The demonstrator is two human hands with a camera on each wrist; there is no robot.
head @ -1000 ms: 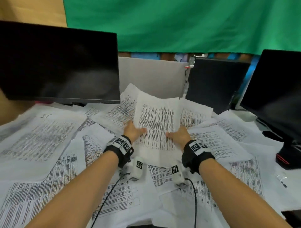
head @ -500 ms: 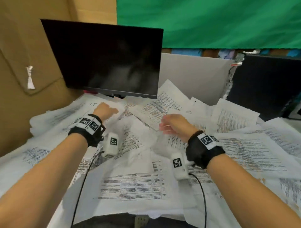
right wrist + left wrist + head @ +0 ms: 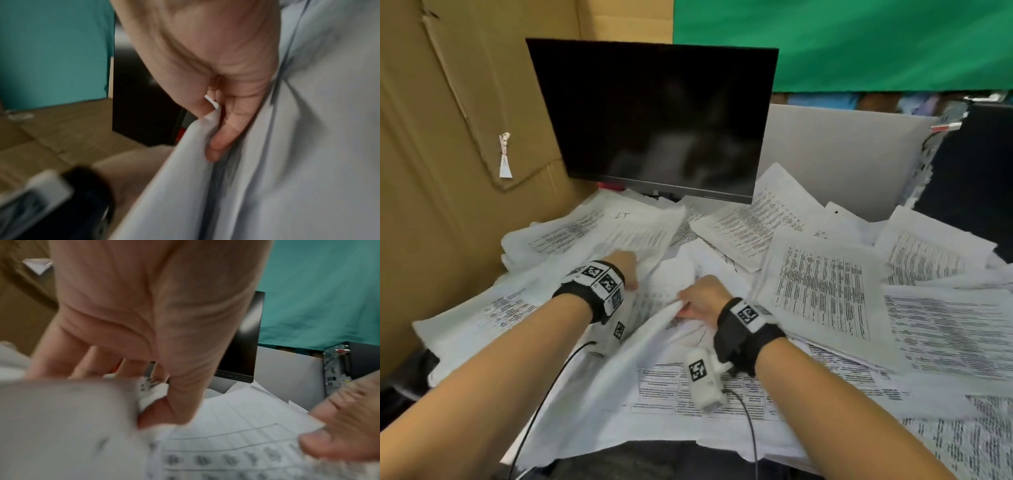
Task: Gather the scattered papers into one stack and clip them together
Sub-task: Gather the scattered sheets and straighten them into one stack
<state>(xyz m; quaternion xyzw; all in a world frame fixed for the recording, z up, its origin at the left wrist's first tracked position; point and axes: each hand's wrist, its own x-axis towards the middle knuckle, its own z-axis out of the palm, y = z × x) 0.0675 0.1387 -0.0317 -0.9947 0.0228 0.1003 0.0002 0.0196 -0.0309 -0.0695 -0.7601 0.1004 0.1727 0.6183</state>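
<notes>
White printed paper sheets [image 3: 822,291] spread loose across the whole lower half of the head view, overlapping at all angles, from lower left to far right edge. Early in the task, by the look of it: no squared stack visible anywhere, no clip in sight, most pages still lying where scattered. Gathering only just begun near frame centre; sorting, squaring and clipping all left to do.

Left hand [image 3: 627,265], just left of centre, reaching forward and down into the pile below the black monitor screen [image 3: 654,116]. From the left wrist view, thumb pressed down against a table-ruled sheet [image 3: 236,426] with the fingers [image 3: 86,363] curled over blurred paper beyond, so apparently pinching a page or a few; blurred, not fully certain.

Right hand [image 3: 702,298], just right of centre, turned thumb-side toward the other hand, wrist bent. From the right wrist view, thumb and curled fingers [image 3: 224,129] clenched on a gathered fold of plain white paper [image 3: 287,146], creases radiating from the pinch. In the head view, that lifted sheet [image 3: 650,339] sloping down toward lower centre.

Both forearms running up from the bottom corners, converging; hands near one another, not touching. Brown cardboard wall [image 3: 448,137] filling the upper left.
</notes>
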